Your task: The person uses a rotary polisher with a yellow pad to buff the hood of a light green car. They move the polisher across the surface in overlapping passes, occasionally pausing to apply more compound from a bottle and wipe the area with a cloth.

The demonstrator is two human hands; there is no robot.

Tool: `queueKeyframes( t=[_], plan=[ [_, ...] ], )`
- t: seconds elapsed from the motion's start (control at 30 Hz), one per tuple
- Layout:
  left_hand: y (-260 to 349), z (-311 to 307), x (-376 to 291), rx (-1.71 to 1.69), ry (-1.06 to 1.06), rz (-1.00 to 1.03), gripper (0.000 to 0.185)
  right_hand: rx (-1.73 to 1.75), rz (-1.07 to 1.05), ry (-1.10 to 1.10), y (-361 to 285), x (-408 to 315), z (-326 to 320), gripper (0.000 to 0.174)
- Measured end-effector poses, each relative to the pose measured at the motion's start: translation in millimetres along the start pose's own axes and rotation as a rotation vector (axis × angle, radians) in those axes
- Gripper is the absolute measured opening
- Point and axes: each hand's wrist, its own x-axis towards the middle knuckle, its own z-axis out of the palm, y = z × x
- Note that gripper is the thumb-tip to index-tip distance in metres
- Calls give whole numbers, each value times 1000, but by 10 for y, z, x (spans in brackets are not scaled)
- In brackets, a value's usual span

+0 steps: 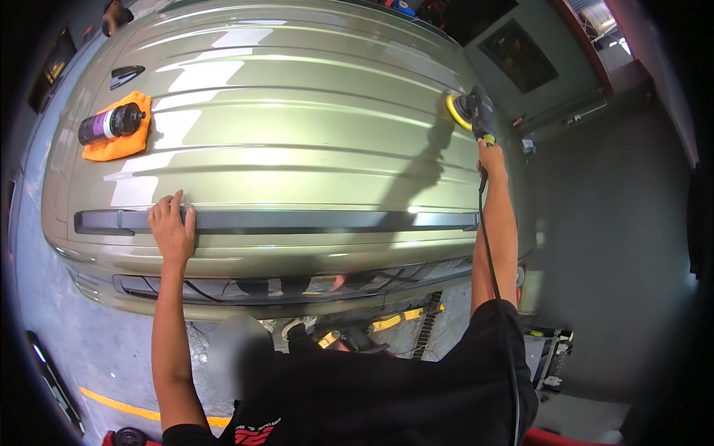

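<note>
Under me is the ribbed green roof of a car. My right hand grips the handle end of a corded polisher, whose yellow foam pad is tilted on edge at the roof's right side; pad contact is hard to tell. The cord runs down along my right arm. My left hand rests with spread fingers over the grey roof rail, holding no tool. On the roof at the left, a dark bottle with a purple label lies on an orange microfibre cloth.
A shark-fin antenna stands beyond the cloth. Another person is at the far upper left. A dark wall borders the car's right end. Below me, a yellow-marked floor grate and a wheeled metal stand are visible.
</note>
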Motion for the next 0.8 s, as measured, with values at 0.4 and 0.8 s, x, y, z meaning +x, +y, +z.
queueKeyframes(
  t=[0.4,0.8],
  plan=[
    [53,-42,38,-28,8,-5,48,103,-210,-100,-993,-1240,544,58],
    [-19,79,27,1,-28,8,48,362,-383,-184,-2694,-3172,1770,39]
  ],
)
